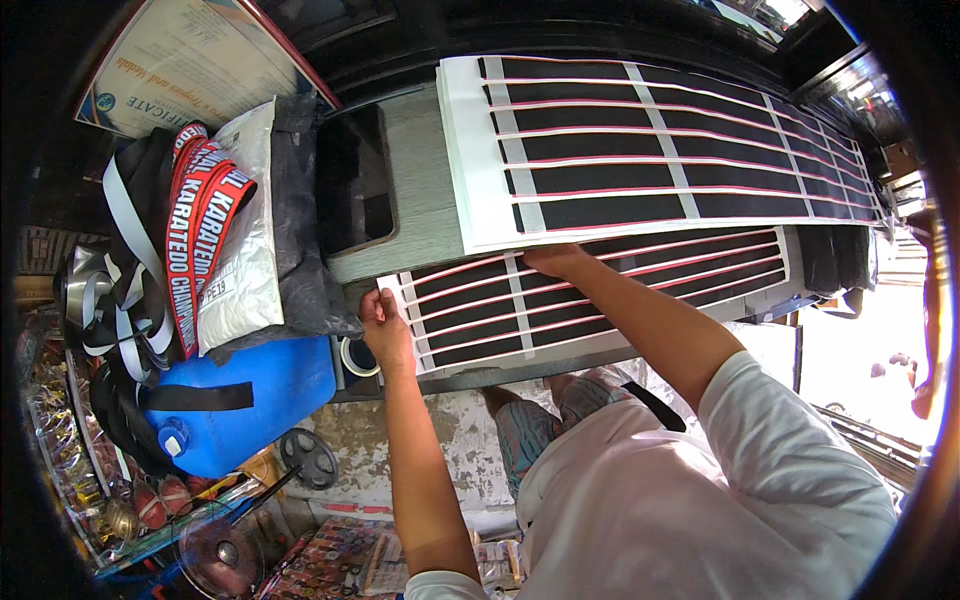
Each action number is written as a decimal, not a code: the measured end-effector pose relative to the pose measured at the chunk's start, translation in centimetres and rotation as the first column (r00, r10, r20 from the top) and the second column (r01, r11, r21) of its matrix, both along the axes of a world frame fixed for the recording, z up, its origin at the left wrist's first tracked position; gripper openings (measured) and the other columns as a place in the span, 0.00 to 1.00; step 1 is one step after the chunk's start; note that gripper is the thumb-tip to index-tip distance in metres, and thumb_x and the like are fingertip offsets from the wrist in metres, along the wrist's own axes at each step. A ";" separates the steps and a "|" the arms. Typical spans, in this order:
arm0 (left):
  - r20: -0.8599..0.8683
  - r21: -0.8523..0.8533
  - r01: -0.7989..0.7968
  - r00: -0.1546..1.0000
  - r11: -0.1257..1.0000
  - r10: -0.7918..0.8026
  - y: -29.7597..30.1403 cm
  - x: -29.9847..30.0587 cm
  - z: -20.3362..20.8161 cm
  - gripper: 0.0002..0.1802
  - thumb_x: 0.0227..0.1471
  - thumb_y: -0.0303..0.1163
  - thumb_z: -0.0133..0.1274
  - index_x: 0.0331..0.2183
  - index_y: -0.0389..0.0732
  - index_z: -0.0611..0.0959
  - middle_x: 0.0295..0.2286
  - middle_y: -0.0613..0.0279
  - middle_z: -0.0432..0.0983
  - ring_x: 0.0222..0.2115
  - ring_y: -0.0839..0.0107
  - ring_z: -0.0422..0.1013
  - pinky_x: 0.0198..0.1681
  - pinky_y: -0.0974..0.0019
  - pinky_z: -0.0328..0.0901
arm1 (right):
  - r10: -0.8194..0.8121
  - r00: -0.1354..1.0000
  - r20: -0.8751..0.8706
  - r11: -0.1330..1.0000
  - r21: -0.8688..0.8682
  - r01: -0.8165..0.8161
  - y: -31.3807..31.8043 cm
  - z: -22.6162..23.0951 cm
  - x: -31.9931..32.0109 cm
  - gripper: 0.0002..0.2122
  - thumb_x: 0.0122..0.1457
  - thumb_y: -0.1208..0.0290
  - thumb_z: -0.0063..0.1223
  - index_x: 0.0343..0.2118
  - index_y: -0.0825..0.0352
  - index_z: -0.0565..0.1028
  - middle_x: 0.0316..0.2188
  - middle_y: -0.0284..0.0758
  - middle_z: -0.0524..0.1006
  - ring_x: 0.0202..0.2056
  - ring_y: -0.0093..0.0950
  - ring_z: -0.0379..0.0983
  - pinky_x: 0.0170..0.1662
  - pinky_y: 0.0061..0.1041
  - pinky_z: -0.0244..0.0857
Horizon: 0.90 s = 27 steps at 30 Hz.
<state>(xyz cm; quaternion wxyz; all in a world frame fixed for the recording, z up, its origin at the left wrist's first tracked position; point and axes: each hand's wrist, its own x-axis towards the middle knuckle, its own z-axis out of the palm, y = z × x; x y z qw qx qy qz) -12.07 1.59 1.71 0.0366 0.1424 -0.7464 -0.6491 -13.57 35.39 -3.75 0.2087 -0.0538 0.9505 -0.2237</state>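
Observation:
A white sheet (470, 310) printed with black panels, pale bars and red-edged white lines lies along the front of the bench. My left hand (386, 325) grips its left end, thumb and fingers closed on the corner. At the sheet's far edge is my right hand (557, 261), its fingers curled at that edge and partly hidden. Just beyond it, a stack of similar larger sheets (465, 150) lies slightly higher, overlapping the lower sheet's far side. Both forearms reach over from the near side.
Left of the sheets is a grey-and-white plastic package (245, 270) with a red printed strap (195, 220) over it. Below sits a blue jug (250, 400). A framed certificate (180, 60) leans behind. A dark rectangular panel (355, 180) lies on the grey bench surface (420, 150).

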 end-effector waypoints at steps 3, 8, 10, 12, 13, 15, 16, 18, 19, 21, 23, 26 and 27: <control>0.017 0.012 0.006 1.000 1.000 -0.007 -0.2 0.0 0.0 0.10 0.73 0.35 0.55 0.44 0.39 0.81 0.38 0.63 0.83 0.42 0.75 0.76 0.49 0.68 0.67 | 0.010 1.000 0.018 0.999 0.039 -0.010 0.1 0.8 0.8 0.22 0.64 0.65 0.48 0.60 0.64 0.76 0.61 0.46 0.78 0.63 0.43 0.74 0.68 0.41 0.67; -0.013 0.031 0.015 1.000 0.999 -0.015 -0.5 0.1 -0.4 0.10 0.73 0.37 0.55 0.44 0.40 0.82 0.39 0.64 0.83 0.43 0.76 0.75 0.50 0.68 0.66 | 0.023 1.000 -0.020 0.999 -0.043 -0.024 -0.5 1.8 0.9 0.24 0.63 0.66 0.48 0.62 0.64 0.75 0.63 0.48 0.76 0.65 0.46 0.71 0.70 0.43 0.65; -0.020 0.058 0.022 1.000 0.998 -0.020 -0.5 0.2 -0.5 0.11 0.73 0.39 0.56 0.45 0.41 0.82 0.39 0.65 0.82 0.43 0.76 0.74 0.50 0.68 0.66 | 0.020 1.000 -0.017 0.998 -0.054 -0.021 -0.9 2.1 0.6 0.22 0.62 0.62 0.50 0.58 0.63 0.78 0.57 0.48 0.80 0.60 0.47 0.76 0.64 0.45 0.70; 0.040 -0.003 -0.005 0.999 1.000 0.006 -0.7 0.3 -0.6 0.12 0.72 0.40 0.57 0.46 0.41 0.82 0.40 0.65 0.82 0.44 0.76 0.74 0.51 0.68 0.66 | 0.030 0.980 0.196 0.999 -0.037 -0.023 -0.6 2.4 -0.1 0.23 0.65 0.63 0.46 0.61 0.63 0.77 0.61 0.47 0.78 0.63 0.46 0.73 0.68 0.42 0.67; 0.069 -0.034 -0.017 0.997 0.999 0.020 -0.8 0.3 -0.7 0.12 0.72 0.41 0.57 0.47 0.42 0.82 0.40 0.66 0.82 0.45 0.76 0.74 0.51 0.68 0.66 | 0.078 0.981 0.180 0.997 -0.042 -0.072 -0.4 2.4 -0.5 0.23 0.66 0.62 0.45 0.61 0.63 0.77 0.61 0.46 0.78 0.63 0.45 0.73 0.67 0.42 0.67; 0.041 0.031 -0.035 0.999 0.999 0.034 -0.6 0.2 -1.1 0.14 0.72 0.42 0.58 0.48 0.42 0.82 0.41 0.65 0.81 0.46 0.76 0.74 0.52 0.67 0.66 | 0.171 0.974 0.147 0.985 -0.050 -0.165 0.2 2.3 -1.2 0.23 0.67 0.60 0.45 0.61 0.63 0.77 0.62 0.45 0.78 0.62 0.44 0.74 0.66 0.42 0.67; 0.029 0.059 -0.052 0.998 0.997 0.050 -0.9 0.3 -1.2 0.14 0.72 0.42 0.58 0.48 0.42 0.81 0.42 0.65 0.81 0.46 0.76 0.74 0.52 0.66 0.66 | 0.137 0.982 0.132 0.991 -0.025 -0.135 -0.6 3.5 -1.3 0.22 0.67 0.60 0.45 0.60 0.63 0.77 0.60 0.45 0.79 0.61 0.44 0.75 0.65 0.43 0.67; 0.104 0.013 -0.059 0.993 0.998 0.058 -1.3 0.4 -1.1 0.15 0.72 0.42 0.58 0.49 0.41 0.81 0.43 0.65 0.81 0.47 0.76 0.73 0.53 0.66 0.66 | 0.062 0.993 0.097 0.997 0.029 -0.065 -1.6 5.4 -1.4 0.21 0.67 0.60 0.45 0.58 0.62 0.79 0.57 0.44 0.81 0.59 0.44 0.76 0.64 0.43 0.68; 0.140 -0.008 -0.059 0.988 0.998 0.059 -1.3 0.3 -0.9 0.15 0.72 0.41 0.58 0.50 0.41 0.81 0.44 0.64 0.81 0.48 0.75 0.73 0.53 0.66 0.66 | 0.047 0.999 0.020 0.999 -0.015 -0.047 -1.2 4.4 -1.0 0.20 0.67 0.61 0.46 0.55 0.62 0.80 0.53 0.43 0.83 0.55 0.44 0.78 0.61 0.43 0.70; 0.045 -0.042 -0.022 0.999 0.999 0.024 -0.6 0.0 -0.5 0.15 0.71 0.38 0.57 0.52 0.39 0.81 0.47 0.59 0.82 0.49 0.69 0.75 0.55 0.62 0.66 | 0.005 0.982 -0.187 0.998 -0.055 -0.015 -0.8 2.3 0.2 0.17 0.65 0.64 0.49 0.51 0.63 0.83 0.47 0.42 0.85 0.49 0.43 0.81 0.57 0.44 0.73; -0.118 -0.316 -0.035 0.993 0.948 -0.003 -0.8 0.5 0.1 0.15 0.70 0.33 0.56 0.54 0.37 0.81 0.49 0.52 0.82 0.51 0.60 0.76 0.57 0.57 0.66 | 0.019 0.972 -0.236 0.997 0.075 -0.001 -2.2 2.2 1.1 0.17 0.61 0.66 0.52 0.50 0.64 0.84 0.48 0.43 0.85 0.50 0.44 0.81 0.57 0.46 0.72; -0.278 -0.728 -0.046 0.932 0.684 -0.232 1.2 2.2 2.4 0.17 0.68 0.28 0.54 0.56 0.34 0.81 0.52 0.42 0.80 0.54 0.45 0.74 0.61 0.47 0.66 | 0.015 0.972 -0.236 0.971 0.236 0.042 -3.8 6.1 3.7 0.22 0.55 0.70 0.58 0.53 0.66 0.83 0.54 0.43 0.83 0.57 0.44 0.78 0.62 0.52 0.67; -0.237 -0.731 0.054 0.915 0.681 -0.326 2.0 3.3 2.3 0.18 0.68 0.27 0.53 0.57 0.34 0.81 0.53 0.40 0.79 0.56 0.42 0.73 0.62 0.45 0.65 | -0.001 0.927 -0.374 0.991 0.122 0.050 -3.6 5.3 4.9 0.23 0.53 0.73 0.59 0.54 0.67 0.82 0.54 0.41 0.83 0.59 0.43 0.76 0.64 0.53 0.64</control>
